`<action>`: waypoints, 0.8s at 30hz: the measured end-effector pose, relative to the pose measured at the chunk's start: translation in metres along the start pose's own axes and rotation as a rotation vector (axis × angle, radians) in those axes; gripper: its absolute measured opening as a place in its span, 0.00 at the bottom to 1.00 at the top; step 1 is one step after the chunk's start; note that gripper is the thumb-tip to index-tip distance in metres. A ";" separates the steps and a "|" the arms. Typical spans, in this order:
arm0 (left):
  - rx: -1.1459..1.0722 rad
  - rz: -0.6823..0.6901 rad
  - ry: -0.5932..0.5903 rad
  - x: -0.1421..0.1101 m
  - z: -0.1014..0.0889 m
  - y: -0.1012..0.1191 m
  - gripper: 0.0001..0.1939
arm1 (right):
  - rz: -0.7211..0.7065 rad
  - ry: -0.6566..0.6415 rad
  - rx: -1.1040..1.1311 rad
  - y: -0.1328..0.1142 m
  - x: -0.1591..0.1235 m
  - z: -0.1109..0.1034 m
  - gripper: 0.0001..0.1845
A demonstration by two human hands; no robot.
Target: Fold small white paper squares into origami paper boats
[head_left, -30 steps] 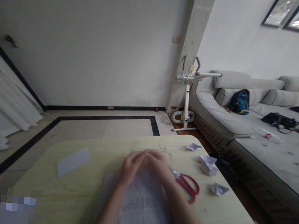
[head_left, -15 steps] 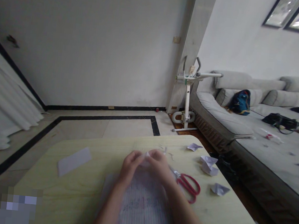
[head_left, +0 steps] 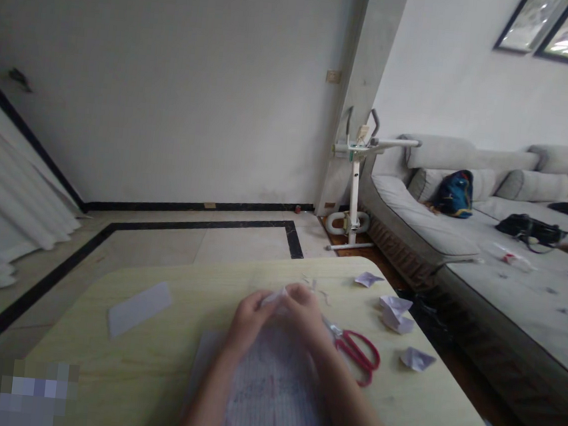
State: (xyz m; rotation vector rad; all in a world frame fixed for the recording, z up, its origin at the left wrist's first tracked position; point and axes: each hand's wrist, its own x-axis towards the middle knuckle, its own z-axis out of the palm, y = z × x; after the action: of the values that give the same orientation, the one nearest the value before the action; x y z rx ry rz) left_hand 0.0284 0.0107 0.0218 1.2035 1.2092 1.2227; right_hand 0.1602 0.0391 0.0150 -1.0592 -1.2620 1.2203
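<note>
Both my hands meet over the middle of the table, pinching a small folded piece of white paper (head_left: pixel 276 297). My left hand (head_left: pixel 250 317) grips its left side, and my right hand (head_left: pixel 306 314) closes on its right side; the fingers partly hide it. Beneath my forearms lies a lined sheet with writing (head_left: pixel 271 399). Red-handled scissors (head_left: pixel 358 351) rest just right of my right hand, their blades partly covered by it. Along the table's right side sit folded paper pieces: one at the back (head_left: pixel 368 279), a larger one (head_left: pixel 396 313) and a nearer one (head_left: pixel 418 360).
A flat white paper strip (head_left: pixel 139 308) lies on the left of the pale wooden table (head_left: pixel 146 387). Small paper scraps (head_left: pixel 325 296) lie beyond my hands. A grey sofa (head_left: pixel 422 240) with a backpack (head_left: pixel 455 194) stands right, beside a white exercise machine (head_left: pixel 355 193).
My hands have shifted slightly, and more of the folded paper shows between them, now slanting toward my left fingers. The things on the table stay in place.
</note>
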 end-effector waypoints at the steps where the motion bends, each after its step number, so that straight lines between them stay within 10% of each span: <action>1: 0.013 0.004 0.011 0.000 0.000 -0.001 0.18 | 0.001 -0.008 -0.017 -0.001 0.000 0.000 0.07; 24: 0.164 0.056 0.059 0.002 0.002 -0.008 0.16 | -0.081 0.066 -0.183 -0.009 -0.009 0.006 0.08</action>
State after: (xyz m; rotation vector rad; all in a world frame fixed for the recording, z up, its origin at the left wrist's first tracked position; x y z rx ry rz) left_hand 0.0307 0.0124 0.0137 1.3373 1.3480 1.2266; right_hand 0.1558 0.0289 0.0239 -1.1584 -1.3711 1.0153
